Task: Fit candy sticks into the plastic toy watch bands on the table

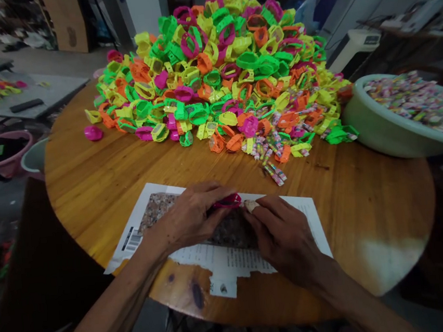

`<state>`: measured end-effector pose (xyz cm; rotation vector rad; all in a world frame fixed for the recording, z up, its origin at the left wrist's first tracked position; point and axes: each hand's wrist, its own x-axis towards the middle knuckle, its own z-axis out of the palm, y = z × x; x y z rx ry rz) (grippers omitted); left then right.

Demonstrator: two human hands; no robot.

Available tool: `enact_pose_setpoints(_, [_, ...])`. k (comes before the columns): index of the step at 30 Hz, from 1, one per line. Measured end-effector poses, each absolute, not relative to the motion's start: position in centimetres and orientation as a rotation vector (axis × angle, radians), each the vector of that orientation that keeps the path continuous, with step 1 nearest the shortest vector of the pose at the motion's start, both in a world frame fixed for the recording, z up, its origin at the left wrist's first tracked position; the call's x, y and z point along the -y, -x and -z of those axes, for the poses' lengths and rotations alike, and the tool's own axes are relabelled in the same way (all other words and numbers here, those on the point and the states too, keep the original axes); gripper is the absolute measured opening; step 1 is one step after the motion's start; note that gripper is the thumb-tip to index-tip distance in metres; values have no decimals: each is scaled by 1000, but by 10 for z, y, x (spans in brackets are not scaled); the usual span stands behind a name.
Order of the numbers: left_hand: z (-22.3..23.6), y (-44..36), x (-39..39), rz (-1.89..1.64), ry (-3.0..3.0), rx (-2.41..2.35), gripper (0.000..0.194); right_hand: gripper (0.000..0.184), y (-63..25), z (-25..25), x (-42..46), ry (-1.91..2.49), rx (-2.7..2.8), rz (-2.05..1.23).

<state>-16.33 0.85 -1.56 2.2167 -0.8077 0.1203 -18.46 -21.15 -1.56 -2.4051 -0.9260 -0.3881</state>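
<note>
Magenta toy watch | pinched by fingers of left hand | long axis roughly crosswise | right hand held at its right end, fingers bunched, grip hidden

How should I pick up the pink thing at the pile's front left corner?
Pinch the pink thing by its rounded sides, probably from the front left: it lies on the table, with the pile behind and to its right.

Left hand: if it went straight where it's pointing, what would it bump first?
Probably the right hand, just past the pink plastic toy watch that the left hand holds, though their exact depth is hard to tell.
</note>
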Motion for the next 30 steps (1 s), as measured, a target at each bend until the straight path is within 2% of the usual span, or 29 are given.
enact_pose_setpoints(14, [14,165,-8,-95,-2267,807,34,8,187,18,208,2280,811,433])
enact_pose_setpoints(20, [17,167,-7,-109,-2300,788,30,12,188,18,203,2367,817,396])
enact_pose_setpoints(26, [20,167,-7,-191,-2309,811,28,19,195,26,187,2658,949,531])
enact_pose_setpoints(30, [21,168,-15,-299,-2346,820,30,21,194,21,182,2621,870,448])
